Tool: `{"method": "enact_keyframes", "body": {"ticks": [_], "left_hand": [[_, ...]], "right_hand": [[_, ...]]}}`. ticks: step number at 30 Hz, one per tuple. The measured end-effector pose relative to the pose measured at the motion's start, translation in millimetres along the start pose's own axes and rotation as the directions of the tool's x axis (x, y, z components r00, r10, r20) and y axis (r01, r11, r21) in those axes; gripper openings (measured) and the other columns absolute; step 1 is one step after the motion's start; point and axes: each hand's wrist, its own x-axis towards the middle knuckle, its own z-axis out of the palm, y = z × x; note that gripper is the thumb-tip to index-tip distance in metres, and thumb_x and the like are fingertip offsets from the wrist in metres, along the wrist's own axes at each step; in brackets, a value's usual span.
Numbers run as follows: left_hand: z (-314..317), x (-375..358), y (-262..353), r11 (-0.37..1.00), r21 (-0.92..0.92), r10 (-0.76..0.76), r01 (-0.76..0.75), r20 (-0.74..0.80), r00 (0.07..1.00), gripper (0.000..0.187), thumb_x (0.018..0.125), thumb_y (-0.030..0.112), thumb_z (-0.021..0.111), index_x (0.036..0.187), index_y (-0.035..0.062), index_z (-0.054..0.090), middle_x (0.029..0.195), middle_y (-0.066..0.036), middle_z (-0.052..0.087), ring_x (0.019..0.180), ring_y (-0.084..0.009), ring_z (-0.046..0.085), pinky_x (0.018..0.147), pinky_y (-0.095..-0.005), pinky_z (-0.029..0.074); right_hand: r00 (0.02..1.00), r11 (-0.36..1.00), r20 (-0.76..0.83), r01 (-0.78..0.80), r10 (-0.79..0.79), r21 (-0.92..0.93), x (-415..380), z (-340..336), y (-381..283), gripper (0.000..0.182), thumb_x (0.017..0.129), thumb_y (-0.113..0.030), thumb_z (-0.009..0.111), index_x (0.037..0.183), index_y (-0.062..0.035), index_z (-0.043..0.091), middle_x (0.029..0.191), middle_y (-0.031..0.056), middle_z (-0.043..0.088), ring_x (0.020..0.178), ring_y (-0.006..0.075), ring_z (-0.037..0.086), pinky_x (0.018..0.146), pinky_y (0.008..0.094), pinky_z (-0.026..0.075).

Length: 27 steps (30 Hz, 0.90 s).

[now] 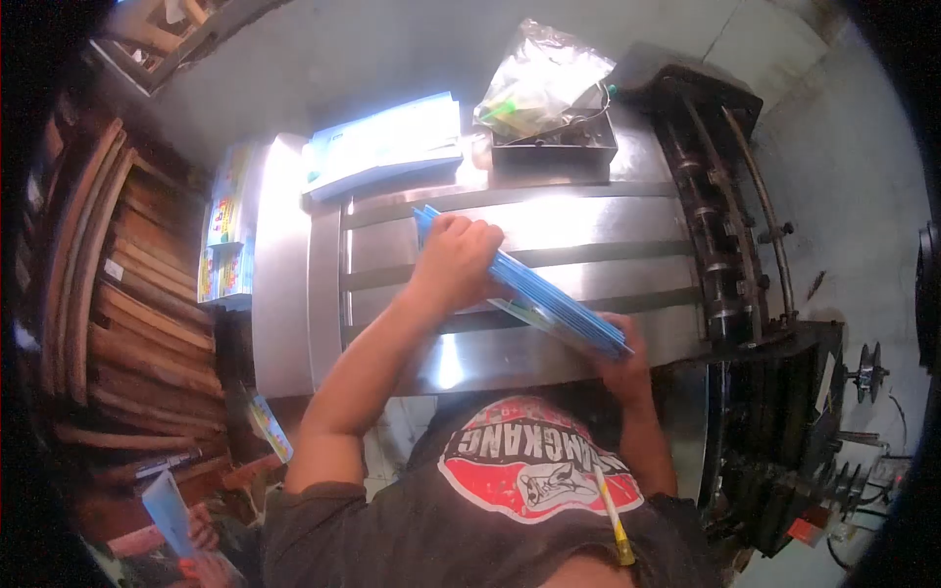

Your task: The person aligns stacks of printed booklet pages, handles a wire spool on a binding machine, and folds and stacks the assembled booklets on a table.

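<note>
A stack of thin blue booklets (559, 299) is held on a slant above the metal table, its edges facing up. My left hand (459, 257) is closed over the upper left part of the stack, fingers wrapped across its top edge. My right hand (619, 351) grips the lower right end, its fingers partly hidden by the booklets. Beyond my left hand, a pile of light blue printed sheets or booklets (387, 147) lies at the back of the table.
The metal table (431, 353) has dark slots. A black box (554, 157) with a clear plastic bag (539, 78) stands at the back. Colourful booklets (227, 220) are stacked left; machine rollers (720, 225) stand right. At lower left, another person's hand (203, 544) is near a blue booklet (167, 510).
</note>
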Motion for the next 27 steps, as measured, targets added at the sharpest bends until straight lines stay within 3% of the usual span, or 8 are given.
{"method": "enact_keyframes", "body": {"ticks": [4,5,7,9,12,14,18,27], "left_hand": [[-35,-16,-33,0.998,0.037,-0.061,0.054,0.204,0.977,0.058,0.057,0.038,0.090,0.100,0.0098,0.064,0.093,-0.004,0.068,0.094,-0.0245,0.065,0.093,-0.0402,0.042],[-35,-26,-52,0.915,-0.315,-0.142,0.253,0.335,0.931,0.059,0.062,0.028,0.088,0.111,0.0086,0.061,0.105,-0.006,0.067,0.104,-0.0237,0.063,0.099,-0.0412,0.040],[-10,-41,-60,0.670,-0.587,-0.154,0.455,0.490,0.858,0.062,0.067,0.018,0.085,0.122,0.0074,0.059,0.118,-0.009,0.066,0.114,-0.0228,0.060,0.106,-0.0422,0.037],[32,-65,-47,0.048,-0.933,-0.185,0.357,0.343,0.921,0.094,0.066,0.003,0.083,0.147,0.0079,0.036,0.150,-0.011,0.042,0.135,-0.0224,0.043,0.114,-0.0420,0.029],[69,-77,-10,0.008,-0.994,-0.314,0.113,0.104,0.944,0.121,0.063,0.007,0.087,0.156,0.0104,0.009,0.162,-0.012,0.017,0.144,-0.0245,0.028,0.117,-0.0418,0.022],[52,-73,0,-0.092,-0.979,-0.294,0.181,0.200,0.935,0.135,0.061,0.012,0.089,0.156,0.0099,-0.006,0.164,-0.012,0.005,0.146,-0.0244,0.020,0.117,-0.0417,0.020],[57,-83,-4,-0.032,-0.985,-0.269,0.172,0.174,0.947,0.131,0.062,0.003,0.086,0.156,0.0117,-0.004,0.164,-0.007,0.003,0.146,-0.0203,0.021,0.116,-0.0407,0.024],[41,-85,19,-0.286,-0.954,-0.303,0.089,0.178,0.936,0.124,0.064,-0.002,0.080,0.157,0.0133,-0.001,0.165,-0.002,0.003,0.142,-0.0212,0.031,0.114,-0.0439,0.030]], "right_hand": [[0.999,0.991,0.007,-0.045,0.045,0.123,-4,-42,20,0.028,0.083,-0.004,0.071,0.109,-0.0033,0.062,0.106,0.0096,0.067,0.098,0.0182,0.062,0.087,0.0345,0.052],[0.996,0.977,-0.003,-0.084,0.086,0.196,-9,-53,28,0.028,0.083,-0.003,0.070,0.109,-0.0032,0.061,0.108,0.0091,0.066,0.098,0.0188,0.062,0.086,0.0350,0.053],[0.997,0.972,0.004,-0.082,0.083,0.222,-13,-66,36,0.042,0.081,0.000,0.070,0.120,-0.0046,0.056,0.119,0.0107,0.062,0.107,0.0212,0.059,0.091,0.0371,0.051],[0.997,0.966,0.012,-0.072,0.071,0.249,-13,-61,32,0.057,0.079,0.002,0.070,0.131,-0.0061,0.050,0.130,0.0124,0.058,0.115,0.0235,0.057,0.096,0.0391,0.049],[0.992,0.899,-0.112,-0.001,0.056,0.438,-17,-34,22,0.088,0.079,0.002,0.074,0.151,-0.0084,0.025,0.153,0.0162,0.034,0.139,0.0277,0.037,0.113,0.0444,0.033],[0.996,0.940,-0.074,-0.021,0.050,0.341,-16,-40,32,0.109,0.076,0.006,0.075,0.156,-0.0116,0.003,0.161,0.0157,0.016,0.147,0.0291,0.020,0.119,0.0452,0.023],[0.999,0.981,-0.053,0.022,-0.012,0.193,-23,-44,36,0.105,0.079,0.002,0.074,0.156,-0.0095,0.003,0.162,0.0168,0.010,0.148,0.0299,0.015,0.119,0.0448,0.021],[0.999,0.976,-0.053,0.000,0.012,0.219,-27,-38,23,0.107,0.078,0.001,0.073,0.156,-0.0102,0.001,0.162,0.0163,0.009,0.149,0.0306,0.014,0.119,0.0449,0.020]]}}
